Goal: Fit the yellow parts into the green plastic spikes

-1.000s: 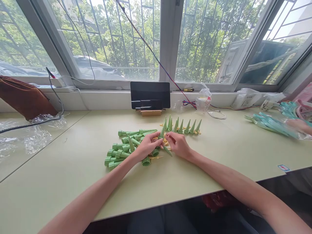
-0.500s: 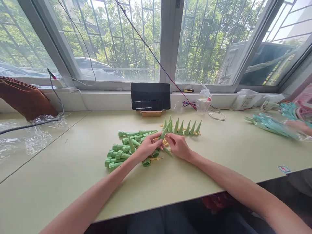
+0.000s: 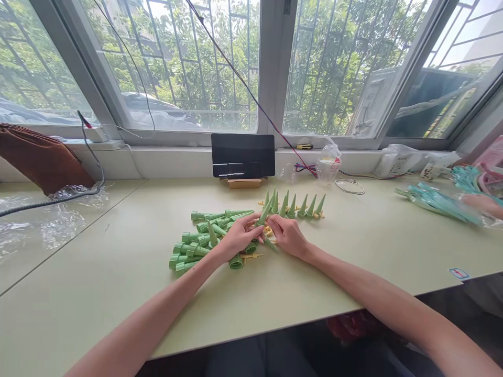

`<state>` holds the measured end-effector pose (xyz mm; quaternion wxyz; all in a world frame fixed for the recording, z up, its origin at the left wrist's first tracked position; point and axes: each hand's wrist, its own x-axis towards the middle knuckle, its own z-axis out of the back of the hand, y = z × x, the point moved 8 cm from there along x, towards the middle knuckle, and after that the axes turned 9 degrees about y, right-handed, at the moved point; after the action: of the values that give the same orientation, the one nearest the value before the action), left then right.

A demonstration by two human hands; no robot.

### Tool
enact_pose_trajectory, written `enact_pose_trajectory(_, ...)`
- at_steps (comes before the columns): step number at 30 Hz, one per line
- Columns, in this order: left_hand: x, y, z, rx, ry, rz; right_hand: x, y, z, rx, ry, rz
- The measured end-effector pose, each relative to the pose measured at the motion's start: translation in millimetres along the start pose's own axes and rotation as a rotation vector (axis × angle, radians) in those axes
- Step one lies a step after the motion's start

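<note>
My left hand [image 3: 240, 236] is closed around a green plastic plant-watering spike [image 3: 265, 210], its tip pointing up and away from me. My right hand [image 3: 290, 234] is pinched against the side of that spike; whatever lies between its fingertips is too small and hidden to make out. Small yellow plastic valve pieces [image 3: 268, 231] show in the gap between the hands, partly covered. Under and left of my left hand lies a pile of green spikes [image 3: 192, 249], most on their sides. Beyond the hands, several green spikes [image 3: 302, 207] stand upright in a row, with yellow pieces at some of their bases.
A black tablet [image 3: 242, 152] leans on a stand by the window. A plastic bag with a cup [image 3: 329, 161] and a coiled white cable [image 3: 349, 186] are at the back right. Another person's hand [image 3: 484, 203] touches teal packages [image 3: 440, 203]. Clear plastic wrap [image 3: 58, 220] lies left.
Both my hands stay almost in place around the spike, with only slight finger movement. The pile and the upright row look the same.
</note>
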<state>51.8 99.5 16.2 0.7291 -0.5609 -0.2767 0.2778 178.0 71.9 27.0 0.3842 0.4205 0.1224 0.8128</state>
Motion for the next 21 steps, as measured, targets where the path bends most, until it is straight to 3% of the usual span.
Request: enact_pose_trajectory(21,2.6,2.2,-3.2,-0.142,-0.032,-0.016,3.2,2.3,7.6,0.056,-0.039,-0.092)
